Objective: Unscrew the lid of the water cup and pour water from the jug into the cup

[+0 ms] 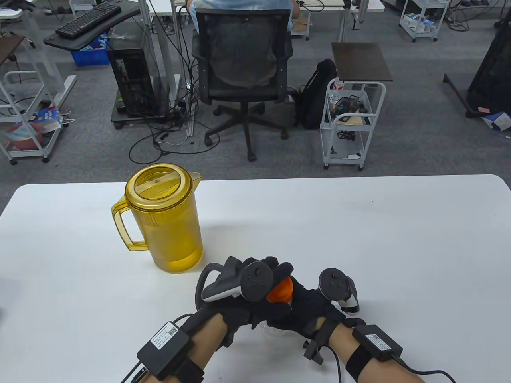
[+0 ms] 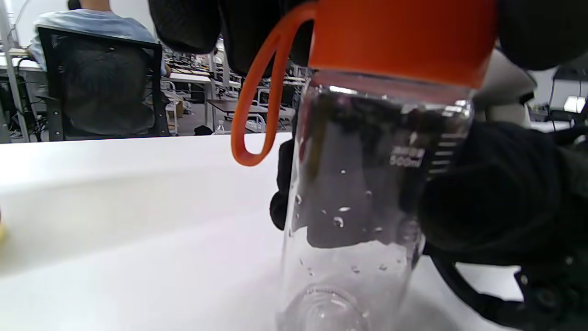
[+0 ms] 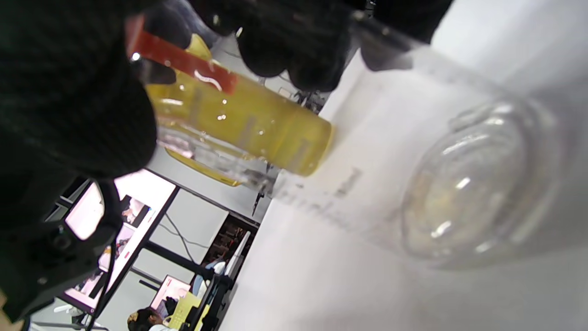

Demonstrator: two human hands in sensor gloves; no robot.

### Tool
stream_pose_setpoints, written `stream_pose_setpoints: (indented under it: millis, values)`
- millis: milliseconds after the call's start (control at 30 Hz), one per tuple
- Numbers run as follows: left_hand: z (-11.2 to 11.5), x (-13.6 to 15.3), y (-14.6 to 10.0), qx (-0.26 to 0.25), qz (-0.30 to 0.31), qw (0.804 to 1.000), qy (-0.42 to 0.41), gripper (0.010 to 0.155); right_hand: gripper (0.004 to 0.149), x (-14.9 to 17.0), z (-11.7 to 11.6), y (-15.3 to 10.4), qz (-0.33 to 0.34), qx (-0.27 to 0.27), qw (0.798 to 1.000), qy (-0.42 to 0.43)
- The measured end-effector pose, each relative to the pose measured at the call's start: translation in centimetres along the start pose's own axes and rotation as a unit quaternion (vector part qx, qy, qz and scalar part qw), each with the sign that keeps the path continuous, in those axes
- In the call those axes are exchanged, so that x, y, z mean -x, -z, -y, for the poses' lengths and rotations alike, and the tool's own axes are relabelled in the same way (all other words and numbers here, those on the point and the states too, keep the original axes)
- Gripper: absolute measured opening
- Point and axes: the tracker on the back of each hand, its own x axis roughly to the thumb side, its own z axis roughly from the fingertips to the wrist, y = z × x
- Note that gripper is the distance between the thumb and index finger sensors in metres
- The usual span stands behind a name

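Note:
A clear water cup (image 2: 358, 207) with an orange screw lid (image 1: 279, 293) stands near the table's front edge. My left hand (image 1: 275, 271) reaches over it from the left, and its fingers (image 2: 183, 23) curl round the lid (image 2: 399, 41). An orange strap loop (image 2: 257, 105) hangs from the lid. My right hand (image 1: 297, 313) wraps round the cup body, and its glove (image 2: 496, 197) shows through the clear wall. The cup (image 3: 413, 161) holds only droplets. A yellow lidded jug (image 1: 167, 223) with liquid stands upright to the left and behind, handle to the left, apart from both hands.
The white table (image 1: 359, 239) stretches wide to the right and behind the hands. Beyond its far edge are an office chair (image 1: 243, 68) with a seated person and a white cart (image 1: 351, 123). The jug (image 3: 266, 133) shows through the cup in the right wrist view.

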Motion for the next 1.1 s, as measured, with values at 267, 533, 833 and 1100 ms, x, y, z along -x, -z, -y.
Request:
stream_pose_setpoints:
  millis: [267,533,833,1100]
  values:
    - [0.2,-1.2,1.0,0.004,-0.026,0.999,0.03,0.087,0.107,-0.3,-0.7,-0.4,0.006,0.028,0.999,-0.028]
    - [0.5,-3.9,-0.3,-0.05,-0.214,0.97,0.105,0.096,0.107,-0.4,-1.1,-0.6,0.007,0.051,0.998,-0.04]
    - [-0.6,-3.2,-1.9,-0.012,-0.14,0.99,0.003,0.103,0.107,-0.6,-1.2,-0.7,0.007,0.047,0.998,-0.039]
    - [-3.9,-1.9,-1.9,0.112,-0.018,0.993,0.037,0.084,0.107,-0.6,-1.1,-0.7,0.003,0.039,0.999,-0.037]
